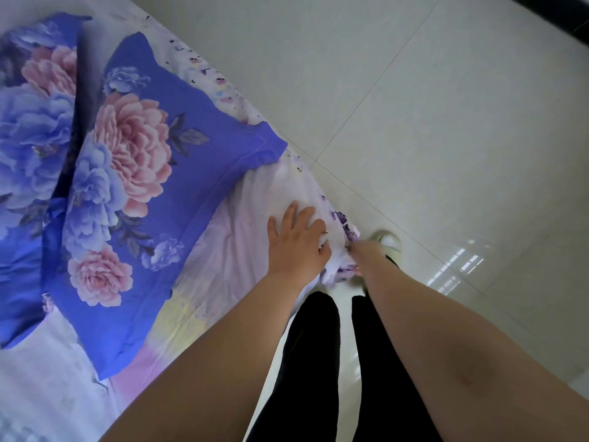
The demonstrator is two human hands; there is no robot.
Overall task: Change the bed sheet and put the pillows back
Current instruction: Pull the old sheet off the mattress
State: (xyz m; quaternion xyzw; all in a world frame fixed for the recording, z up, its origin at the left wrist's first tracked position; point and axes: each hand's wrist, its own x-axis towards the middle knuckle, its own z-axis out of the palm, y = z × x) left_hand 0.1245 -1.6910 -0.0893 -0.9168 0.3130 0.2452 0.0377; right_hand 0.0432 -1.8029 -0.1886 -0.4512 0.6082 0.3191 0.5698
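Observation:
A pale lilac bed sheet (229,250) with small prints covers the bed, and its corner hangs over the edge near my legs. My left hand (296,240) presses flat on that corner with fingers spread. My right hand (353,250) reaches under the sheet's hanging edge; its fingers are hidden by the fabric. A blue pillow with pink and blue flowers (134,199) lies on the sheet just left of my left hand. A second flowered pillow (32,122) lies beside it at the far left.
A pale tiled floor (446,122) runs along the bed's right side. My black-trousered legs (312,362) and one light shoe (390,242) stand close against the bed's corner. A dark strip (561,14) crosses the top right.

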